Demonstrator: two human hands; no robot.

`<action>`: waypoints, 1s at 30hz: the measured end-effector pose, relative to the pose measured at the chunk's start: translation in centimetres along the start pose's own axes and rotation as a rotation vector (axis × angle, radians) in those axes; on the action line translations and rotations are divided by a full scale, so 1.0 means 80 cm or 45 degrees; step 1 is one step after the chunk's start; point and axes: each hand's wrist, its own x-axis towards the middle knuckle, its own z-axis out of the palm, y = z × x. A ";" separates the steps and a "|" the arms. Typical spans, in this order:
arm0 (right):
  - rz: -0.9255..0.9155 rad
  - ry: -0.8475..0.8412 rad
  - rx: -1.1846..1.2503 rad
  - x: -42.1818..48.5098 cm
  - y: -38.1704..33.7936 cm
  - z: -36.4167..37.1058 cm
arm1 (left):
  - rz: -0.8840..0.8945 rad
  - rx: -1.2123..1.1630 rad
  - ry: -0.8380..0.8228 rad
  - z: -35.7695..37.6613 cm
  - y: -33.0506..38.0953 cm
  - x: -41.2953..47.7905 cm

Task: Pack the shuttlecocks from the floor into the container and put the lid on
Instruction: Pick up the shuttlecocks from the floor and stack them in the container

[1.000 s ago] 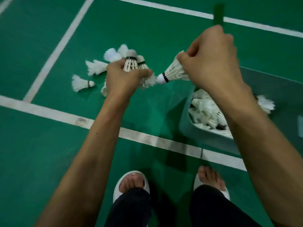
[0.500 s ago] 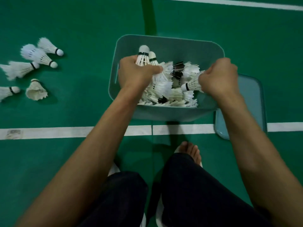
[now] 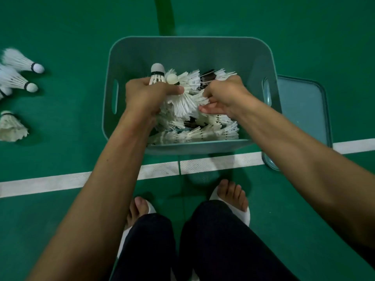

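Green floor point(image 3: 60, 220) lies open around the teal container point(image 3: 190, 40), lid point(image 3: 304, 110) flat beside its right wall; inside, above heaped shuttlecocks point(image 3: 203, 133), left grip point(image 3: 146, 96) clutches two, right grip point(image 3: 225, 94) pinches another

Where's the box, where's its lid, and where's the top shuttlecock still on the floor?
container point(image 3: 192, 51), head view, on its far inside wall.
lid point(image 3: 300, 110), head view, on its flat bare top.
top floor shuttlecock point(image 3: 20, 61), head view, on its white feathers.

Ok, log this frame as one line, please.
left hand: grips two shuttlecocks in container | right hand: pinches shuttlecock feathers inside | lid: off, beside container | loose shuttlecocks: several unpacked
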 end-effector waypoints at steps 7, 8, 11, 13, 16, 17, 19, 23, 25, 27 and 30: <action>0.043 -0.062 -0.129 0.014 0.008 0.001 | -0.170 -0.155 -0.036 0.005 0.006 -0.002; 0.021 -0.046 -0.203 0.012 0.011 -0.001 | -0.183 -0.165 -0.033 0.005 0.006 -0.002; -0.173 0.084 -0.587 0.009 0.010 -0.012 | -0.221 -0.189 -0.015 0.001 0.006 -0.007; -0.277 0.165 -0.704 0.004 0.009 -0.021 | -0.232 -0.251 0.004 -0.003 0.008 -0.010; -0.447 0.286 -0.559 -0.009 0.006 -0.037 | -0.173 -0.351 0.026 -0.004 0.014 -0.018; -0.473 0.254 -0.440 -0.016 0.004 -0.041 | -0.147 -0.382 0.011 -0.001 0.017 -0.022; -0.358 0.015 -0.138 -0.030 -0.004 -0.045 | -0.108 -0.406 -0.059 0.010 0.023 -0.031; -0.174 -0.220 0.247 -0.036 -0.006 -0.044 | -0.099 -0.365 -0.187 0.040 0.026 -0.036; -0.186 -0.090 0.279 -0.030 -0.002 -0.049 | -0.098 -0.267 -0.219 0.047 0.020 -0.033; -0.259 0.058 0.196 -0.024 0.000 -0.059 | -0.087 -0.149 -0.217 0.049 0.014 -0.028; -0.598 0.384 -0.346 -0.022 0.003 -0.074 | -0.072 -0.089 -0.152 0.046 0.007 -0.022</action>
